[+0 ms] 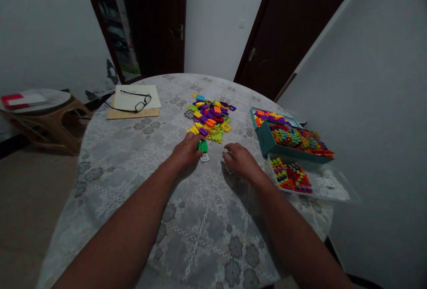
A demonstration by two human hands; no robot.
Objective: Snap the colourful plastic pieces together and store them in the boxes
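Note:
My left hand (187,150) has its fingers closed on a green building block (202,146), low over the table. A small white lattice piece (204,158) shows just under the green block; whether the two are joined I cannot tell. To the right, my right hand (240,160) hovers with fingers bent and apart, nothing visible between them. Another white lattice piece (229,170) lies on the cloth beneath that hand, partly covered by it. Beyond both hands spreads a loose pile of colourful building blocks (213,115), mostly purple, yellow, orange and lime.
The round table wears a grey floral tablecloth (140,169). On the right stand a teal box (265,140) and a clear plastic tray (320,200), both holding sorted blocks. Eyeglasses (140,106) rest on papers (153,95) at left. A wooden stool (56,120) stands beyond.

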